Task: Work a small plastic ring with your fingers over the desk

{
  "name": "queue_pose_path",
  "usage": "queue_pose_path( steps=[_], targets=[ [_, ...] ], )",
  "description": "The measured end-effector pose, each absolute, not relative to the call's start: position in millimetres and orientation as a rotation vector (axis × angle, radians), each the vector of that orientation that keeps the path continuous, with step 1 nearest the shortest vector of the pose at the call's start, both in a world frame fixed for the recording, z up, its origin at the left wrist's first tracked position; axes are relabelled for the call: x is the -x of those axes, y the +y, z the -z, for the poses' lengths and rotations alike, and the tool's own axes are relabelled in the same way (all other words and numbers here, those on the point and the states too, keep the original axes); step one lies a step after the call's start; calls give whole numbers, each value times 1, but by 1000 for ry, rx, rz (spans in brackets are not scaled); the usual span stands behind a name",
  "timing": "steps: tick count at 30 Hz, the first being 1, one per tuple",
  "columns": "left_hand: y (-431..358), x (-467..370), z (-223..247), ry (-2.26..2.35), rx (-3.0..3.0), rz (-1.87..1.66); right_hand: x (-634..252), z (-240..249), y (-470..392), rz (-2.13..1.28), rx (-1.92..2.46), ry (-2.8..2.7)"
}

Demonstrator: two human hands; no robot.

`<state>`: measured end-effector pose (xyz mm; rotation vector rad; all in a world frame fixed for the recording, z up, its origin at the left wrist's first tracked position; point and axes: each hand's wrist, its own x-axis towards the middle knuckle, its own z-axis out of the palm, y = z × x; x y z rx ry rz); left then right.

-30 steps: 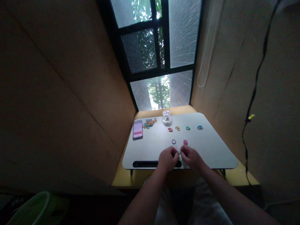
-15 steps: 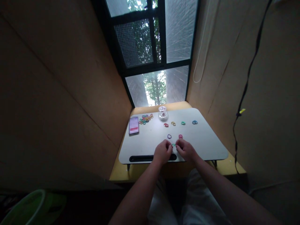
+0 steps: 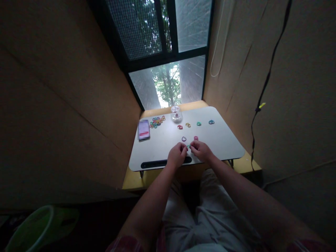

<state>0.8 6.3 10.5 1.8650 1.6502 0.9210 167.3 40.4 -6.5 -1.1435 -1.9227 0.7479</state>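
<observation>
Holding a green loop (image 3: 188, 146) over the near part of the table (image 3: 223, 140), pinched by the fingers of the left hand (image 3: 177, 154) on one side and the right hand (image 3: 201, 151) on the other. Facing a purple loop (image 3: 184, 139) and pink loops (image 3: 196, 138) just beyond. Backed by red loops (image 3: 180, 127), yellow loops (image 3: 188, 125) and blue loops (image 3: 211, 122), with a mixed pile (image 3: 157, 121) beside a phone (image 3: 144, 129).

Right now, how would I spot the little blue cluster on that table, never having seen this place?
Below the window stands a white table. On it, a row of four small ring clusters runs rightward from near the clear container. The blue cluster ends it on the right, past the green cluster, the row's only blue one.
</observation>
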Motion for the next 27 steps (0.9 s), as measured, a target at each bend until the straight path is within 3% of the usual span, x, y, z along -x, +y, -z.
queue_pose_path(
  steps=[16, 27],
  targets=[
    [0, -4, -13, 1644, -1948, -913, -167, 4, 30, -670, 1127, -1969],
    [-1, -3, -12, 1661, -2004, -884, -170, 4, 30, -825, 998, -1944]
  ],
)
